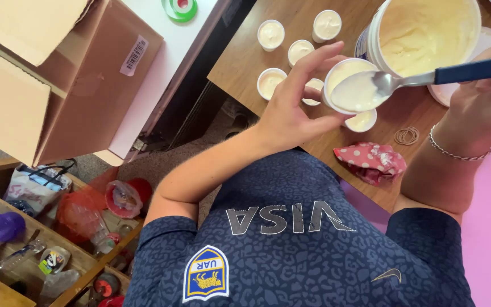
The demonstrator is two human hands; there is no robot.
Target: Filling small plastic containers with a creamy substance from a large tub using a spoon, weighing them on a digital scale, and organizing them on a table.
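My left hand [291, 108] pinched a small white cup [352, 86] just beside the big cream tub [427, 34]; my right hand [484, 108] gripped the blue-handled spoon [427, 77], its bowl dipped inside that cup.

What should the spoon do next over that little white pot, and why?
Probably tip and scrape off into the small pot held by the left hand: the spoon in the right hand sits over it, and cream fills only part.
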